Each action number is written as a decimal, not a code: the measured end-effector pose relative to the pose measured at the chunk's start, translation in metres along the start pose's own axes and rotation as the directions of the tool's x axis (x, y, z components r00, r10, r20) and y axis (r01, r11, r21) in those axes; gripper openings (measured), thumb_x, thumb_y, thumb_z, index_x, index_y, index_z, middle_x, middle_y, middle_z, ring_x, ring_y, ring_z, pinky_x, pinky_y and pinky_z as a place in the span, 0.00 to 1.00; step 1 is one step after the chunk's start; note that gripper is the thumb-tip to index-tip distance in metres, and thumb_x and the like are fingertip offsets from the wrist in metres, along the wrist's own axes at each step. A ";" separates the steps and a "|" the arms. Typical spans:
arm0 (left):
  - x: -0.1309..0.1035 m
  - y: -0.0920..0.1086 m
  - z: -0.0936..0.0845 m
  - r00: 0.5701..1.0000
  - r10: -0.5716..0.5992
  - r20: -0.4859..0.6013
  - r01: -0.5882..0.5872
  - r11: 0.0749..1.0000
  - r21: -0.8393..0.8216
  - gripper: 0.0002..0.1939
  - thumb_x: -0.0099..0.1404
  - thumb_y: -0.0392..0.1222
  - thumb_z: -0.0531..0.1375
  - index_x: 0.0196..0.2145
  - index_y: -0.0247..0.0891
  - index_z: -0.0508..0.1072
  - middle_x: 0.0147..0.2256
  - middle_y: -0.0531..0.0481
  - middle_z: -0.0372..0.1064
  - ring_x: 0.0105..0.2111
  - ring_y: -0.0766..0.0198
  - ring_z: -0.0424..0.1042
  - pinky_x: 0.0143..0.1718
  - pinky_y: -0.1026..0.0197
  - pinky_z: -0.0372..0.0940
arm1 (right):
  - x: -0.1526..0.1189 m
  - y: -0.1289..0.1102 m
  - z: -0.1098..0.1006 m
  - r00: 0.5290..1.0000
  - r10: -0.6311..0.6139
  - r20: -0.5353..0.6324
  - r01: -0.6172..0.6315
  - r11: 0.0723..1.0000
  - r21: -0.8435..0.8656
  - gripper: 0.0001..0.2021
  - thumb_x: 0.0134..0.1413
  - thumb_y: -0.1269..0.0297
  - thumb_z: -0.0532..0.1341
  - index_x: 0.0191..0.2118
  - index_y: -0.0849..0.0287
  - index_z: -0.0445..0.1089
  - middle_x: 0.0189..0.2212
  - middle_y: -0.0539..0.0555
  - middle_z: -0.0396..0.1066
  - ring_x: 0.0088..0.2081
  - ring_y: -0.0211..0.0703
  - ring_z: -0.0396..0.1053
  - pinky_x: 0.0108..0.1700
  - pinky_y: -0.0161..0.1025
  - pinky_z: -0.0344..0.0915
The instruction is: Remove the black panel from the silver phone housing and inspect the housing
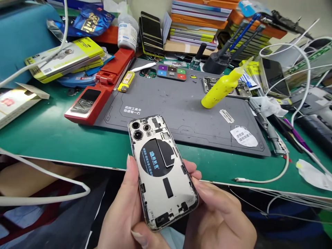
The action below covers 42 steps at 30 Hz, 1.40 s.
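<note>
A smartphone [155, 186] with its back cover off is held up in front of the desk edge, its bare inner back facing me. Three camera lenses sit at its upper left, and a round black pad [147, 162] with blue lettering covers the middle. My left hand [121, 211] is closed around the phone, thumb along the left edge. Fingertips show past the right edge, the rest hidden behind the phone. My right hand [223, 214] is closed at the phone's lower right edge, thumb and finger against it; its other fingers are partly hidden.
A grey work mat [160, 107] lies on the green desk. On it are a yellow bottle [220, 88], a razor blade [226, 116], an opened phone [240, 90] and a yellow lighter [126, 81]. A red device [86, 103] stands left; white cables [259, 180] cross the right.
</note>
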State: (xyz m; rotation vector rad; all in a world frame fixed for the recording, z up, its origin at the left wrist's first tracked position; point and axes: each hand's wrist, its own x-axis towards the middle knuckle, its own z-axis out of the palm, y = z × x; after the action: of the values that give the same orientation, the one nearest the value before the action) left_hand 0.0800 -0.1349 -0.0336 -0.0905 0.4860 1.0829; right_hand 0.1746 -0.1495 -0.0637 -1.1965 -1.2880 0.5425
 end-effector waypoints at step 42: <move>-0.001 0.007 0.007 0.993 -0.060 -0.104 0.052 0.995 -0.084 0.41 0.73 0.62 0.38 0.46 0.28 0.80 0.38 0.40 0.80 0.42 0.57 0.78 0.49 0.60 0.69 | -0.005 -0.007 -0.005 0.976 0.217 -0.015 -0.217 0.976 0.002 0.34 0.30 0.59 0.79 0.47 0.46 0.67 0.42 0.55 0.69 0.50 0.61 0.71 0.44 0.55 0.76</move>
State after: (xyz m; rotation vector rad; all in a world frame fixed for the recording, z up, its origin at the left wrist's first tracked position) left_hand 0.0758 -0.1299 -0.0258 -0.2330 0.5322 1.0460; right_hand 0.1762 -0.1580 -0.0587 -1.3477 -1.1511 0.6899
